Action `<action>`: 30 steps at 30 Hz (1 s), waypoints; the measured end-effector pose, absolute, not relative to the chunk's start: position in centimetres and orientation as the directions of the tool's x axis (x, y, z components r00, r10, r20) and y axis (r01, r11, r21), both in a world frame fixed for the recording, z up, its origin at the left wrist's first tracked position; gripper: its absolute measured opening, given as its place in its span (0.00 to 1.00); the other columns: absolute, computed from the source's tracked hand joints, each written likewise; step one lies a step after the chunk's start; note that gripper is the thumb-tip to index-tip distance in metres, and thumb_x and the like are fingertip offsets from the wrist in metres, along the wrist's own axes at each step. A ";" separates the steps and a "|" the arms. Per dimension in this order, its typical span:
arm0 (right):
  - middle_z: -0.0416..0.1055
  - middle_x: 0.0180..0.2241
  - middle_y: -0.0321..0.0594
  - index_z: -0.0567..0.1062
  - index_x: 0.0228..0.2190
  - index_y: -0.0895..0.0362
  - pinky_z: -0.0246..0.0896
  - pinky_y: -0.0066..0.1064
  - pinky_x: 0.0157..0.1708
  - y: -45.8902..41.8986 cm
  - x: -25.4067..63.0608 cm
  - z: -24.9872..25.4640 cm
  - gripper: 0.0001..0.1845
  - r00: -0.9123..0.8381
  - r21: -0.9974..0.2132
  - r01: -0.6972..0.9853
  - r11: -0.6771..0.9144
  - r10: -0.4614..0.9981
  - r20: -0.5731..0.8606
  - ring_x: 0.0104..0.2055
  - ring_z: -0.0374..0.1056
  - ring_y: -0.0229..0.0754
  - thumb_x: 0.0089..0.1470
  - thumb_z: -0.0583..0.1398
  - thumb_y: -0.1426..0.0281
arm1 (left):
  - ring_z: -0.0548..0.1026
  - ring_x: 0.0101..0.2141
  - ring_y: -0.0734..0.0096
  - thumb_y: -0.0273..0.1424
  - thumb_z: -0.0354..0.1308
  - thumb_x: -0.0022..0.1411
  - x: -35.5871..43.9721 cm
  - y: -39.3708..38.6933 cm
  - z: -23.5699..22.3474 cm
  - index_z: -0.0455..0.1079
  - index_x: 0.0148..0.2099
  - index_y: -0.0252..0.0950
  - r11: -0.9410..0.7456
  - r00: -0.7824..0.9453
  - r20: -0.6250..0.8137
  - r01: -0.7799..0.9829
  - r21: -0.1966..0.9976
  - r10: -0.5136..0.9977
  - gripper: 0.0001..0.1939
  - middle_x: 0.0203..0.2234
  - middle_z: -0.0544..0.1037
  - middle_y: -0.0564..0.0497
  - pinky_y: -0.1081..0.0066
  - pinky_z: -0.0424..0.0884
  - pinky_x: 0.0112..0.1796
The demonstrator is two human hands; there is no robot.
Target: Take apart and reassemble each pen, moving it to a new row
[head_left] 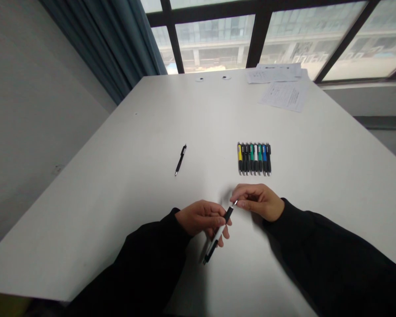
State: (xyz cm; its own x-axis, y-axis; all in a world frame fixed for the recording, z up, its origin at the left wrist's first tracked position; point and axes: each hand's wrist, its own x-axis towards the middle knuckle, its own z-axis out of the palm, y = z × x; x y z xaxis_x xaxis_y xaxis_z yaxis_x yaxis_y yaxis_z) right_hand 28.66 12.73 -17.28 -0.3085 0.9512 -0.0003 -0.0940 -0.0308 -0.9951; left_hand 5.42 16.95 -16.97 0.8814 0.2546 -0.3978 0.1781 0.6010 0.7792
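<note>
White table (pixel 119 176) seen from the near edge, black sleeves on both arms. Left hand (pixel 201 218) grips a white-and-black pen (pixel 218 235), which sits tilted over the table, near the edge. Right hand (pixel 259 202) is pinched narrow, fingertips (pixel 233 200) just at the pen's silver tip; contact unclear. Farther on, a lone black pen (pixel 181 160) lies left, a tight row of colored pens (pixel 254 158) right — tips near. Far edge: printed papers (pixel 285 96), then window (pixel 218 39), blue curtain (pixel 102 44).
</note>
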 end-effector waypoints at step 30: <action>0.61 0.23 0.32 0.79 0.35 0.61 0.50 0.29 0.26 12.7 29.0 -17.7 0.12 -0.418 -0.999 -0.031 0.011 0.908 0.024 0.25 0.55 0.34 0.54 0.65 0.63 | 0.78 0.22 0.68 0.42 0.66 0.56 5.5 16.9 -16.9 0.72 0.40 0.29 0.594 0.881 -0.406 0.196 0.780 0.243 0.20 0.26 0.78 0.46 0.73 0.74 0.22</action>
